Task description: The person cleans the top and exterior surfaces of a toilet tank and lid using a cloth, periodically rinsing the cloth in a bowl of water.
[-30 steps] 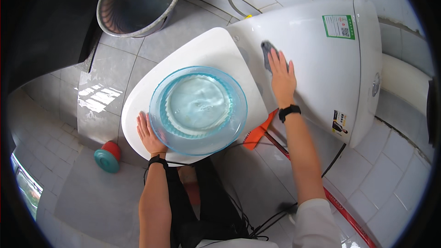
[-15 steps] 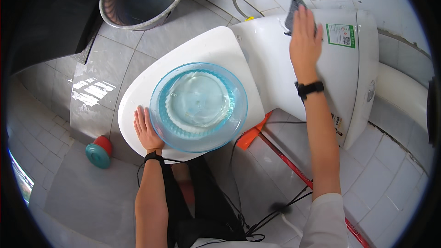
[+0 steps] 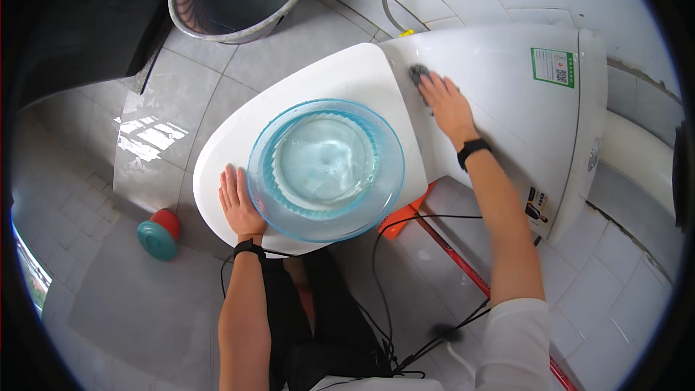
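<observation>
My right hand (image 3: pixel 450 112) holds a dark grey cloth (image 3: pixel 418 75) under its fingers, pressed on the white toilet's body (image 3: pixel 499 101) just behind the hinge end of the lid. Part of the cloth is hidden beneath the hand. Flat on the closed white toilet lid (image 3: pixel 351 69), my left hand (image 3: pixel 242 206) lies with fingers stretched out, beside a blue see-through basin (image 3: pixel 326 229). The basin rests on the lid and has water in it. A green-edged label (image 3: pixel 553 67) is stuck to the toilet past my right hand.
A bucket (image 3: pixel 271 27) of dark water stands at the far left with a hose in it. On the floor lie a red and teal plunger-like object (image 3: pixel 156 239) and an orange-headed, red-handled tool (image 3: pixel 452 257). Black cables (image 3: pixel 376 275) hang near my legs.
My right hand has moved left and nearer with the cloth, from the far edge of the toilet's body toward the lid hinge. My left hand stays on the lid.
</observation>
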The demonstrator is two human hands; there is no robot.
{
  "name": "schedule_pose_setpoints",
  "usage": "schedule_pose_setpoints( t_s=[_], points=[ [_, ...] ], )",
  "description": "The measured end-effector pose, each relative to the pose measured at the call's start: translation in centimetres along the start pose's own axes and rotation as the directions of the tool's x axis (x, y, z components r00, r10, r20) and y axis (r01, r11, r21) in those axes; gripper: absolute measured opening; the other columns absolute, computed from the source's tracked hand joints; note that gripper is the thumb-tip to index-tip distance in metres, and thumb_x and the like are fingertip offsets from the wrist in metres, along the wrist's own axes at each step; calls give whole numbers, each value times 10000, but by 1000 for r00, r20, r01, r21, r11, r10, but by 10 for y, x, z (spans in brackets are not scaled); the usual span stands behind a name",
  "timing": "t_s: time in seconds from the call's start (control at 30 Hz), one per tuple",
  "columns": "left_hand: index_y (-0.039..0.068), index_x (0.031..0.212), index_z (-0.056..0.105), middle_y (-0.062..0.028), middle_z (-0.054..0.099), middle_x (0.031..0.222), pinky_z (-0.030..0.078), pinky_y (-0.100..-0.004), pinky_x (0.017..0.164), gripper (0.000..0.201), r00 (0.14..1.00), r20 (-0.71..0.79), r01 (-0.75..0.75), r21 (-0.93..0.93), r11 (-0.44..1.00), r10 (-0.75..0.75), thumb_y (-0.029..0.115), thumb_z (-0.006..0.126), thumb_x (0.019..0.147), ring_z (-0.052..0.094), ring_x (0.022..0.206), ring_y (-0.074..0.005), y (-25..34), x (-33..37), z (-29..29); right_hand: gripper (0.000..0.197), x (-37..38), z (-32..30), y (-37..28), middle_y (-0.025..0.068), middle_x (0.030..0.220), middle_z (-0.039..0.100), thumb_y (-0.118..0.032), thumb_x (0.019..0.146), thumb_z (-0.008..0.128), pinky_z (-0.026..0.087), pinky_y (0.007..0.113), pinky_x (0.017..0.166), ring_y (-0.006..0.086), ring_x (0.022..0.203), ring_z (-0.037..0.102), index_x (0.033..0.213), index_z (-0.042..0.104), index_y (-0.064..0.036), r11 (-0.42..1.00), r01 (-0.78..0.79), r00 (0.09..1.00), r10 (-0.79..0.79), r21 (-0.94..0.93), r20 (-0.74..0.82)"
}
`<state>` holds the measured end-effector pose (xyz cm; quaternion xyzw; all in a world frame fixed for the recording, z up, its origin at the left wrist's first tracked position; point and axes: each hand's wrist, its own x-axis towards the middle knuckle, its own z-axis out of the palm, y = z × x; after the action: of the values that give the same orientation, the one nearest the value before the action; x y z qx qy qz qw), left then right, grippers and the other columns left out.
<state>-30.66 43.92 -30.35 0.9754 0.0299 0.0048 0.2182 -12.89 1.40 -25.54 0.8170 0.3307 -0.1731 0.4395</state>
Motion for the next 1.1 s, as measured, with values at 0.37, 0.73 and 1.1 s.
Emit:
schedule_pose_setpoints(
  t_s=[0.37, 0.73, 1.1],
  points=[
    [92, 1378, 331, -133, 295, 1442, 213, -447, 1076, 591, 996, 82, 43, -21, 999, -41, 174, 454, 806, 263, 1338, -309, 3, 3, -5, 429, -178, -1, -29, 16, 1405, 368, -203, 867, 449, 197, 358, 1096, 199, 1322, 275, 1285, 484, -114, 968, 222, 952, -241, 116, 189],
    [78, 1367, 349, -138, 303, 1439, 223, -455, 1068, 540, 1000, 0, -7, -2, 1000, 7, 242, 421, 858, 274, 1330, -326, -1, 3, -3, 473, -29, -102, 118, 34, 1370, 400, -127, 823, 460, 251, 361, 1060, 186, 1279, 335, 1291, 450, -64, 989, -147, 970, 151, 34, -191],
    [100, 1383, 326, -115, 299, 1444, 210, -444, 1079, 543, 1000, -11, -28, -13, 1000, 28, 247, 408, 867, 255, 1342, -306, -2, 1, 0, 451, -176, -86, 55, 23, 1377, 405, -135, 813, 473, 241, 351, 1065, 171, 1285, 336, 1255, 500, -52, 979, -12, 1000, 11, 202, 2]
  ],
)
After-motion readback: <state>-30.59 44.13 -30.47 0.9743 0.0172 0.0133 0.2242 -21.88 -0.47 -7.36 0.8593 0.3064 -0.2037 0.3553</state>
